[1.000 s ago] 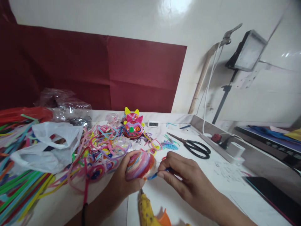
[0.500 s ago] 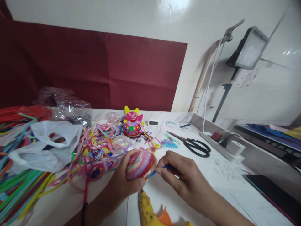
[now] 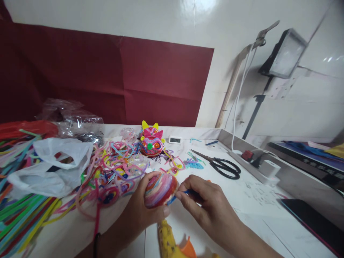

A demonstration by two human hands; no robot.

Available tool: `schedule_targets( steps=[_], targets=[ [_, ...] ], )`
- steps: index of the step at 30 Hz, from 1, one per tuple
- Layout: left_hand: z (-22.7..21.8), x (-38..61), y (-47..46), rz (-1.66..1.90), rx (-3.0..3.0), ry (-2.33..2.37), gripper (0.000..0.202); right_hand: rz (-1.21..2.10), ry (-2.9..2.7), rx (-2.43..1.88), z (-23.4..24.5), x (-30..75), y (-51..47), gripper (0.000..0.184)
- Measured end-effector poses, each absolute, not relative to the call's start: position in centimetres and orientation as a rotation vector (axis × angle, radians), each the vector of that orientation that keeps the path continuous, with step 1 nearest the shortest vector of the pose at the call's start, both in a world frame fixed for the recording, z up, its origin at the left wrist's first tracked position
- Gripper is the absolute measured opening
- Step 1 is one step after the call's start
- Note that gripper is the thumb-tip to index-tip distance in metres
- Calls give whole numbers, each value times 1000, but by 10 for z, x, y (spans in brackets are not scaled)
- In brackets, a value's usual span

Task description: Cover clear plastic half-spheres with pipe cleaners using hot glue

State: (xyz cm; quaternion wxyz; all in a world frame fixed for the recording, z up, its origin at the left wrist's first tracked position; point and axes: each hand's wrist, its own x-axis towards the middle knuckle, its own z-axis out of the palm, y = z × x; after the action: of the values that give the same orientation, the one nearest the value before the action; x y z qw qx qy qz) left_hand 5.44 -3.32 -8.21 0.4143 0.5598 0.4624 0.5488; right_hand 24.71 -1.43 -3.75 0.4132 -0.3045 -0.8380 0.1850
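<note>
My left hand (image 3: pixel 142 211) is wrapped round a ball (image 3: pixel 160 189) covered in pink, red and orange pipe-cleaner coils, held just above the white table (image 3: pixel 249 200). My right hand (image 3: pixel 204 202) pinches a short blue pipe-cleaner strip (image 3: pixel 177 196) and presses its end against the ball's right side. A yellow and orange glue gun (image 3: pixel 172 243) lies below the two hands at the near edge.
Loose coloured pipe cleaners (image 3: pixel 113 172) and long bundles (image 3: pixel 18 211) cover the left, with a white plastic bag (image 3: pixel 51 168). A finished pink lion-like figure (image 3: pixel 151 141), a small digital timer (image 3: pixel 175 140), black scissors (image 3: pixel 223 166) and a power strip (image 3: pixel 255 166) lie further back. A dark phone (image 3: pixel 314 222) is at right.
My right hand has slid a little left and closer to the ball with the blue strip. The left hand and the ball have stayed almost in place.
</note>
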Motion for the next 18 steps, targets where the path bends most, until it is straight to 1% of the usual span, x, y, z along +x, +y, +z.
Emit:
schedule_targets(
  steps=[9, 18],
  targets=[
    [-82, 54, -34, 1360, 1444, 1246, 68, 443, -2098, -814, -40, 245, -15, 16],
    [-81, 58, -36, 1395, 1471, 1294, 62, 451, -2101, -810, -47, 244, -15, 14]
  ],
)
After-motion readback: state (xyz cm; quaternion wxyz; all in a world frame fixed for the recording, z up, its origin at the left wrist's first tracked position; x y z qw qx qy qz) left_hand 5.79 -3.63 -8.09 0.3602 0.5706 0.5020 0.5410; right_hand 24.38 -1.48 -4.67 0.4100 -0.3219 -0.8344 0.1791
